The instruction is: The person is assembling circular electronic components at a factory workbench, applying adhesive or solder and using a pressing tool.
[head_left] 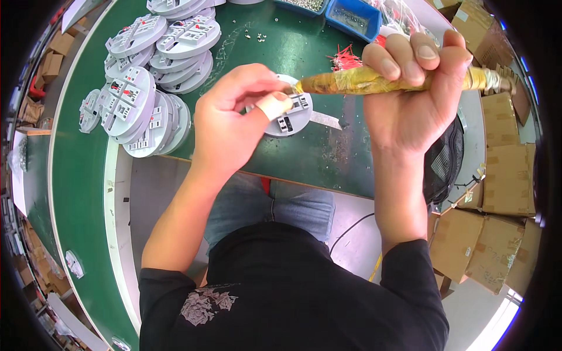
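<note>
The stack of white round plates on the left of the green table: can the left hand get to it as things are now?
Probably yes. The left hand rests at the single white round plate under the tool tip, and the stack of white round plates lies just to its left on the green table, with nothing between them.

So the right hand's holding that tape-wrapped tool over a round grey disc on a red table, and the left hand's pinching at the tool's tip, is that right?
Not quite: the table is green, not red, as the head view shows. The rest holds: the right hand grips the tape-wrapped tool over the round grey disc, and the left hand pinches at its tip.
</note>
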{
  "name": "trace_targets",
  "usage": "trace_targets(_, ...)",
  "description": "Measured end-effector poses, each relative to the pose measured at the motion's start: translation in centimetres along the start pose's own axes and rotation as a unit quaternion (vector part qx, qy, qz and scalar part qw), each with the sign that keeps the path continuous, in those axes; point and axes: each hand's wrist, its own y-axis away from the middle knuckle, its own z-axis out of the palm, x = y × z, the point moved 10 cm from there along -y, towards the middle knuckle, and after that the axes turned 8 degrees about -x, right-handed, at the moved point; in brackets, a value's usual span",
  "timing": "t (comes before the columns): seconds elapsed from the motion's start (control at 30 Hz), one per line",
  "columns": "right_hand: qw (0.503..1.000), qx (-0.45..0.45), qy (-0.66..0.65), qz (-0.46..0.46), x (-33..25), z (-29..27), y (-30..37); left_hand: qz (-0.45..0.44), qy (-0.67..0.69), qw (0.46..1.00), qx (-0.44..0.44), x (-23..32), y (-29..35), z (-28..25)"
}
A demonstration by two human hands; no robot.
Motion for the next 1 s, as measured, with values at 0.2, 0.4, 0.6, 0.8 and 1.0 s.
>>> trace_targets(0.2, 0.988, -0.034, 0.150, -0.007, 0.7, 1.0, 0.3, 0.119, -0.506, 0.850, -0.081, 1.1, 0.1, 3.6)
trace_targets(0.4, 0.992, -0.072, -0.084, -0.066, 4.1, -1.2, -1.0, 0.113, -0.418, 0.889, -0.150, -1.6, -0.1, 4.1)
trace_targets(0.6, 0.951, 0.156, 0.259, 0.059, 4.4, -1.5, 1.8, 0.061, -0.422, 0.886, -0.183, -2.4, -0.2, 3.6)
trace_targets(0.8, 0.928, 0.004, 0.325, 0.182, 6.9, 0.1, 0.4, 0.064, -0.410, 0.896, -0.155, -2.2, -0.4, 3.2)
trace_targets(1.0, 0.907, -0.087, 0.398, 0.110, 9.1, 1.6, 0.1, 0.024, -0.414, 0.893, -0.177, -2.6, -0.9, 3.9)
